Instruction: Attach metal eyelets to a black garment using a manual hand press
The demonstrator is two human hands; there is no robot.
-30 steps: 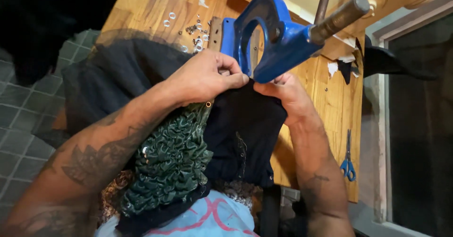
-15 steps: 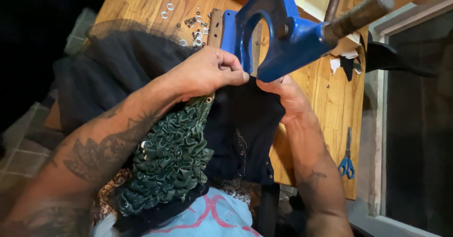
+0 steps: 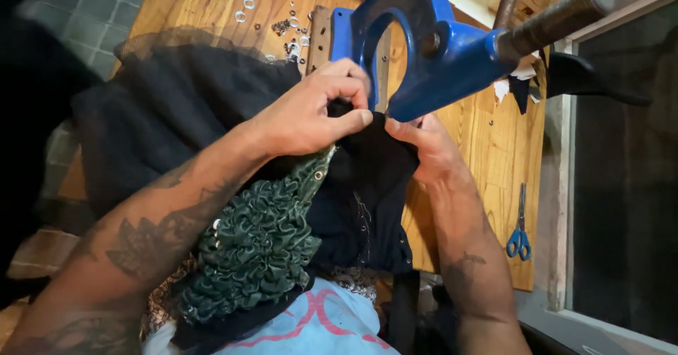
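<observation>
Pinching the black garment under the blue press, the left hand has its fingers clenched on a fold of cloth right at the throat of the tool, while the right hand grips the same edge from 3 o'clock, thumb and fingers closed on the fabric. The step in hand looks like seating the garment's edge between the press dies for an eyelet. The next move, as I judge it, calls for holding the cloth taut and steady so the spot stays centred. The garment lies on the wooden bench, its long axis running from 12 o'clock at the press down to 6 o'clock toward the person, with a ruffled green panel along its 7 o'clock side. The handle points to 2 o'clock. Loose eyelets lie scattered at 11 o'clock, and blue scissors rest well apart at 4 o'clock.
</observation>
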